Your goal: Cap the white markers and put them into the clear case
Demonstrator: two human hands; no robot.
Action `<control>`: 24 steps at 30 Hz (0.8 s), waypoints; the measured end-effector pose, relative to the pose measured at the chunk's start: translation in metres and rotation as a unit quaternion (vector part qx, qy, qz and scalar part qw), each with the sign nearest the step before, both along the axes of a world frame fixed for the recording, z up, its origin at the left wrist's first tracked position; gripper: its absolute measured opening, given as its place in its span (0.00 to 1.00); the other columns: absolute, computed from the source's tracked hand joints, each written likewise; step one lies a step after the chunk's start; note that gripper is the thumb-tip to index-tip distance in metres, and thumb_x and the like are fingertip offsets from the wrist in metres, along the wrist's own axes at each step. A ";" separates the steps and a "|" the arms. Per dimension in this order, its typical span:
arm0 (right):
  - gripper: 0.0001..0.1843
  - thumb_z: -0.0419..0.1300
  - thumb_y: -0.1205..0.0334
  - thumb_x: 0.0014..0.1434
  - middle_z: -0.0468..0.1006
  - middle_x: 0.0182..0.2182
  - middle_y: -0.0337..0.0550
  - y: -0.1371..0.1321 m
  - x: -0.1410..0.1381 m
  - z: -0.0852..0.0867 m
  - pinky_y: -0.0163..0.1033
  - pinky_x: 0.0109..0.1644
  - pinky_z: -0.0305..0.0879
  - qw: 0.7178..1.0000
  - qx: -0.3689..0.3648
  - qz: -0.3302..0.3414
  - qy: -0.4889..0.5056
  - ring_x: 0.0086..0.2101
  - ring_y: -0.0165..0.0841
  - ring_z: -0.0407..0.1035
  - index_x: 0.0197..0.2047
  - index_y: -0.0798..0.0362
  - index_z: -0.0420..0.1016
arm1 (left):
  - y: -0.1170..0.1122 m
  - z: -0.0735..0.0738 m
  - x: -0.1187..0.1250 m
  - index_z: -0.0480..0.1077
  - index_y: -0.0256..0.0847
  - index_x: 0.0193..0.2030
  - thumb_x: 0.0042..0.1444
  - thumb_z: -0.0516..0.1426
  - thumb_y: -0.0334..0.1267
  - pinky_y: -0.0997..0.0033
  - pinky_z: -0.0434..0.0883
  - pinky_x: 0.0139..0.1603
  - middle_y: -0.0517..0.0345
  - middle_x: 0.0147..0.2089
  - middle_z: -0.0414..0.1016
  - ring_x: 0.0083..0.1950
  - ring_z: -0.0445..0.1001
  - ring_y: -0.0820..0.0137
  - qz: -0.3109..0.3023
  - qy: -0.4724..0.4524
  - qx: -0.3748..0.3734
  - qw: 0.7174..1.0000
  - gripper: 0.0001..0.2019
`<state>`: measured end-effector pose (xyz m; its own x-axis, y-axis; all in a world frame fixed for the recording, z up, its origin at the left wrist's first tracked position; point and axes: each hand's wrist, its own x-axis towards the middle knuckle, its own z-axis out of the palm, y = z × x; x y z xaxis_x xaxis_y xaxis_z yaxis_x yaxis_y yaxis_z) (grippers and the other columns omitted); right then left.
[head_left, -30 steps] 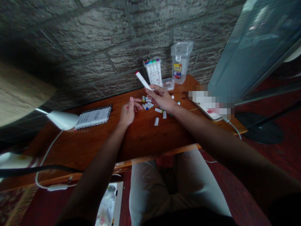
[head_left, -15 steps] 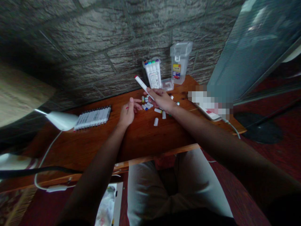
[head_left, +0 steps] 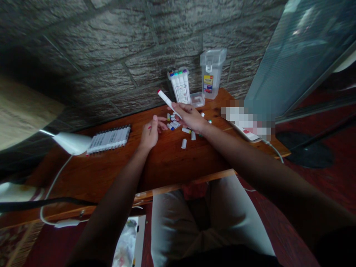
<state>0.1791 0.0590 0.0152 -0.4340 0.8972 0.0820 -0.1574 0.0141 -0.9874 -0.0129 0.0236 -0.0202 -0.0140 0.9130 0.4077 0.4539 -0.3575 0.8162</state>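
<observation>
Above the wooden table (head_left: 167,163), the right hand (head_left: 191,118) grips a white marker (head_left: 164,98) with a red end.
The marker slants up and leftward out of the right hand, pinched between thumb and fingers near its lower part, its red end pointing away from the person. The left hand (head_left: 150,133) rests loosely open, thumb up, left of the marker and nearer the person, apart from it. White caps (head_left: 184,144) lie scattered between the hands and below the right one; a case of markers (head_left: 180,87) stands just behind.
</observation>
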 end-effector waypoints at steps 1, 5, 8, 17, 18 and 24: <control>0.22 0.57 0.39 0.69 0.64 0.21 0.30 0.000 0.000 0.000 0.30 0.18 0.42 1.000 -0.006 0.009 0.005 0.18 0.22 0.50 0.45 0.52 0.73 | 0.000 0.000 0.000 0.79 0.40 0.42 0.67 0.41 0.69 0.69 0.70 0.30 0.51 0.30 0.81 0.32 0.78 0.68 -0.001 0.000 0.001 1.000 0.37; 0.25 0.58 0.37 0.67 0.64 0.23 0.31 0.000 0.001 0.003 0.30 0.18 0.39 0.997 -0.044 0.049 0.044 0.19 0.22 0.48 0.46 0.53 0.73 | 0.000 0.000 0.000 0.79 0.40 0.42 0.67 0.41 0.69 0.69 0.70 0.30 0.51 0.29 0.81 0.31 0.77 0.68 -0.001 0.003 0.005 1.000 0.37; 0.26 0.57 0.37 0.68 0.62 0.22 0.29 0.000 0.002 0.006 0.30 0.18 0.37 0.993 -0.071 0.062 0.067 0.18 0.22 0.45 0.50 0.53 0.72 | 0.000 0.000 0.000 0.79 0.40 0.42 0.67 0.41 0.69 0.69 0.71 0.30 0.51 0.30 0.81 0.31 0.78 0.68 -0.003 0.005 0.003 1.000 0.37; 0.28 0.56 0.33 0.66 0.59 0.20 0.29 -0.002 0.005 0.007 0.31 0.16 0.34 0.993 -0.058 0.076 0.063 0.17 0.21 0.42 0.45 0.52 0.73 | 0.001 -0.002 -0.001 0.79 0.40 0.42 0.68 0.41 0.68 0.70 0.71 0.30 0.50 0.31 0.82 0.31 0.79 0.69 -0.002 0.013 0.001 1.000 0.37; 0.28 0.57 0.32 0.66 0.60 0.21 0.30 -0.001 0.004 0.006 0.31 0.16 0.34 0.994 -0.055 0.075 0.059 0.17 0.21 0.43 0.44 0.52 0.72 | 0.001 -0.002 -0.001 0.79 0.40 0.42 0.68 0.41 0.68 0.70 0.71 0.30 0.51 0.31 0.82 0.31 0.79 0.69 -0.006 0.010 0.002 1.000 0.36; 0.27 0.58 0.34 0.66 0.59 0.20 0.29 -0.001 0.004 0.005 0.31 0.16 0.34 0.994 -0.059 0.082 0.047 0.17 0.21 0.43 0.45 0.52 0.73 | 0.000 -0.001 -0.001 0.79 0.41 0.42 0.68 0.41 0.68 0.69 0.71 0.30 0.51 0.31 0.82 0.32 0.79 0.68 -0.007 0.003 0.001 1.000 0.36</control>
<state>0.1833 0.0580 0.0207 -0.5712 0.8203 0.0278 -0.2402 -0.1348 -0.9613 -0.0138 0.0239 -0.0215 0.0021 0.9122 0.4098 0.4534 -0.3661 0.8127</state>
